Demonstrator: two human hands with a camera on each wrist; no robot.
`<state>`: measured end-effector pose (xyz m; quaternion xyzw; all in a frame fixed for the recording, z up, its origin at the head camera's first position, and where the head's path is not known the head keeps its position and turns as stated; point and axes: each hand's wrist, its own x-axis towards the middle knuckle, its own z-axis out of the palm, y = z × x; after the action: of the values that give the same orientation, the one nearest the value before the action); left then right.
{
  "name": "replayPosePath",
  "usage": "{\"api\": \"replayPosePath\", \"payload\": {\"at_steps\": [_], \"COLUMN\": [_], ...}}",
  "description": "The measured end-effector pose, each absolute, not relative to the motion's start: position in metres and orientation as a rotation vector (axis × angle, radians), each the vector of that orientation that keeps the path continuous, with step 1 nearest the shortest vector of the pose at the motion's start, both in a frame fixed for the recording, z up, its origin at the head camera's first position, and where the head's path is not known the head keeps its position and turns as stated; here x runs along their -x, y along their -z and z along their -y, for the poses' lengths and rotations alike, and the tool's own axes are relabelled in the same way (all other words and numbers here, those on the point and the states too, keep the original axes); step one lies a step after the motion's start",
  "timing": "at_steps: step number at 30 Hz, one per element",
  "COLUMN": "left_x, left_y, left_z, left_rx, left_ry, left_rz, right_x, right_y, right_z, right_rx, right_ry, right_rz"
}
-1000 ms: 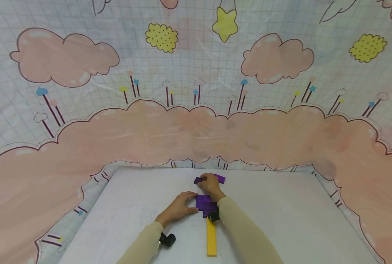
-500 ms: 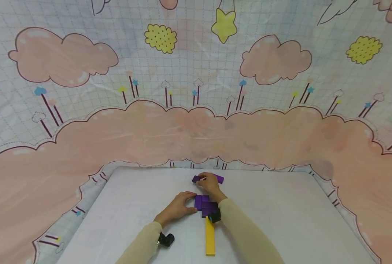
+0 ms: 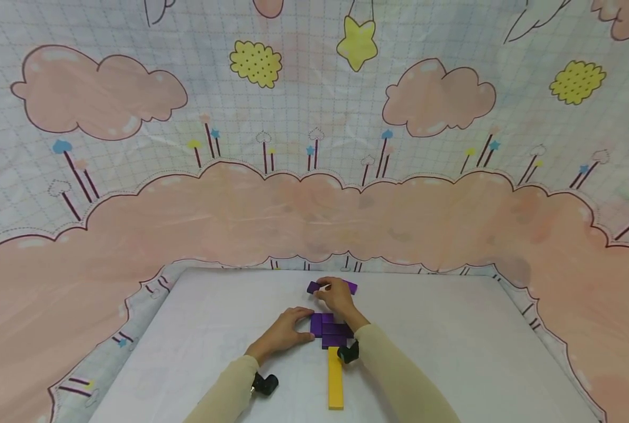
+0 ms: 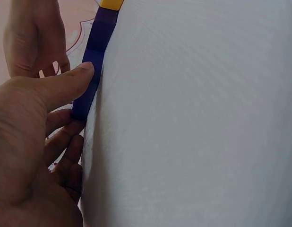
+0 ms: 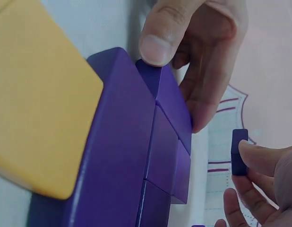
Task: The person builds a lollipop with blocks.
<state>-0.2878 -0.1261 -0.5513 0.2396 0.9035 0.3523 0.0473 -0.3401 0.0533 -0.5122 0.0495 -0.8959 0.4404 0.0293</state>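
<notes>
My left hand (image 3: pixel 283 335) pinches the leftmost upright purple block (image 3: pixel 316 325) of a flat group of purple blocks (image 3: pixel 334 340) between thumb and fingers. In the right wrist view, that block (image 5: pixel 172 106) lies against its neighbours. Farther back, my right hand (image 3: pixel 338 298) holds a small dark purple block (image 3: pixel 313 288) between thumb and fingertips; it appears raised in the right wrist view. A long yellow block (image 3: pixel 335 379) extends from the group's near end toward me. My right wrist and its camera partly cover the group's right side.
Another purple block (image 3: pixel 351 288) lies just behind my right hand, partly hidden by it. A white tabletop (image 3: pixel 452 341) surrounds the blocks. Behind it hangs a cloth (image 3: pixel 293 211) printed with clouds and stars. Black wrist cameras (image 3: pixel 265 385) sit at both sleeves.
The head view has drifted slightly. The right hand and its small purple block have shifted a little left relative to the group. The left hand keeps its grip.
</notes>
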Motion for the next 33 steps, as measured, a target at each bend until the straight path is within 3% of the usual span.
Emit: {"api": "replayPosePath", "payload": {"at_steps": [14, 33], "left_x": [0.286, 0.287], "left_y": [0.548, 0.552], "left_z": [0.125, 0.126], "left_rx": [-0.72, -0.723], "left_ry": [-1.092, -1.08], "left_rz": [-2.747, -2.752], "right_x": [0.328, 0.31], "right_y": [0.51, 0.514], "right_z": [-0.067, -0.088], "right_rx": [-0.312, -0.274], "right_ry": [-1.298, -1.327], "right_rz": [2.704, 2.705]}}
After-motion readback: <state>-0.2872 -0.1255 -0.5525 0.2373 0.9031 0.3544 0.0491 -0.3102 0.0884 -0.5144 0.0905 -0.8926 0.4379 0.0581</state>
